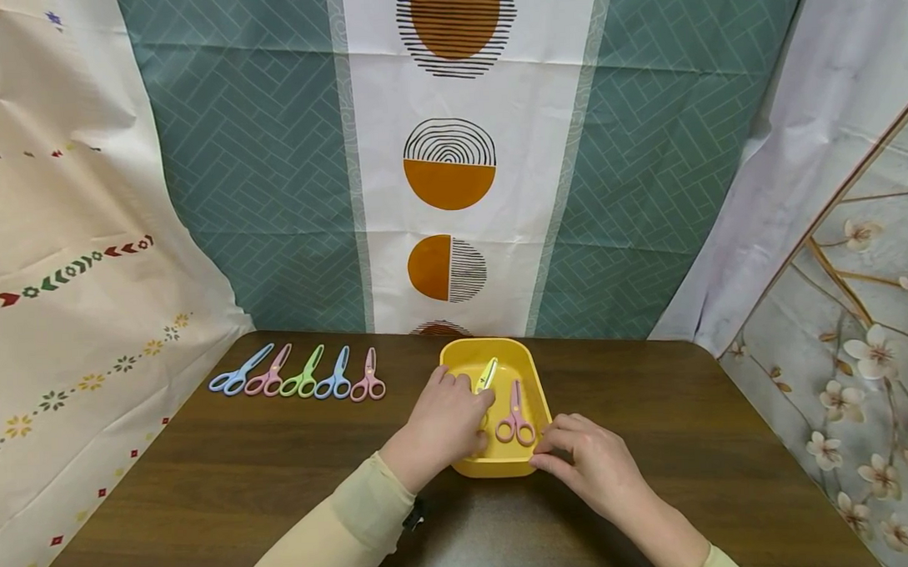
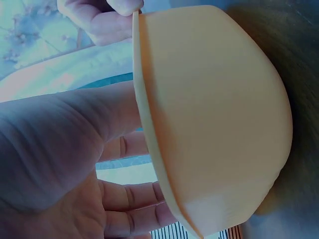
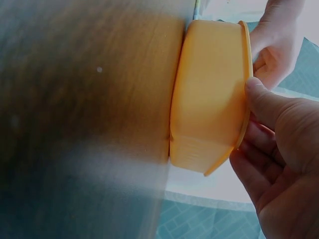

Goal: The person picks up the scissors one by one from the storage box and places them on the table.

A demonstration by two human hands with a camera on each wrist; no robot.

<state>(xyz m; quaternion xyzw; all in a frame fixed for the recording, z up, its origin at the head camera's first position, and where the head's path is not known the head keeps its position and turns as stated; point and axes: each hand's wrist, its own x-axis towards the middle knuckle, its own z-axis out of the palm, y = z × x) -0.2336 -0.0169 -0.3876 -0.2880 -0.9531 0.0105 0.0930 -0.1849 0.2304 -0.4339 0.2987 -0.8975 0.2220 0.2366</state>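
In the head view a yellow tray (image 1: 536,381) stands on the table, with pink scissors (image 1: 514,415) lying inside, handles towards me. Beside them is a pair of yellow-green scissors (image 1: 487,374), blades pointing away. My left hand (image 1: 447,421) reaches over the tray's left side and holds these scissors at the handle end, which the hand hides. In the left wrist view the tray wall (image 2: 214,114) covers its fingertips. My right hand (image 1: 591,462) pinches the tray's rim at the near right corner; its thumb (image 3: 264,99) presses the rim in the right wrist view.
Left of the tray, several scissors lie in a row on the dark wooden table (image 1: 280,456): blue scissors (image 1: 235,380), pink scissors (image 1: 265,382), green scissors (image 1: 301,383), more blue scissors (image 1: 332,385) and more pink scissors (image 1: 368,389). Patterned cloths (image 1: 460,233) hang behind and beside the table.
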